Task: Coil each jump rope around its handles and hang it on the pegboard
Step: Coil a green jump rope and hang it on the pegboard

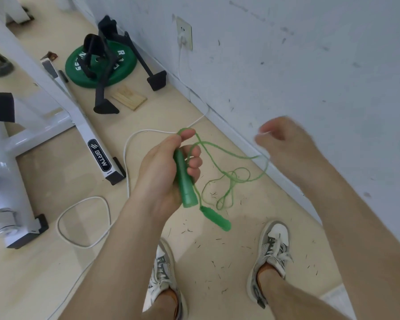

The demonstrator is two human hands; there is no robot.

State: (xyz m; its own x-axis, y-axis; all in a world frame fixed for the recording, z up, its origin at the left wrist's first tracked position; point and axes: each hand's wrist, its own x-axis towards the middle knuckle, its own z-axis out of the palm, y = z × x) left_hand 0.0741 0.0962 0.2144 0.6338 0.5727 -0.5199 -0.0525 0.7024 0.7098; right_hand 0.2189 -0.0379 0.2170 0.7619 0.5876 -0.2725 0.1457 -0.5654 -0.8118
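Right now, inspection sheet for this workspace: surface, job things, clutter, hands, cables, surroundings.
Surface: beige floor, scattered dark specks.
Job's things: green jump rope uncoiled in loose loops; handle in left hand, second handle dangling below.
Clutter: green weight plate under black stand; wooden block.
Hands: left hand grips handle; right hand blurred, grip unclear.
Cables: white cable loops over floor toward wall socket.
Surroundings: scuffed wall; white machine frame.

Beige floor (pixel 217 262): green weight plate (pixel 125 70), wood block (pixel 129 98), white cable (pixel 124 155).
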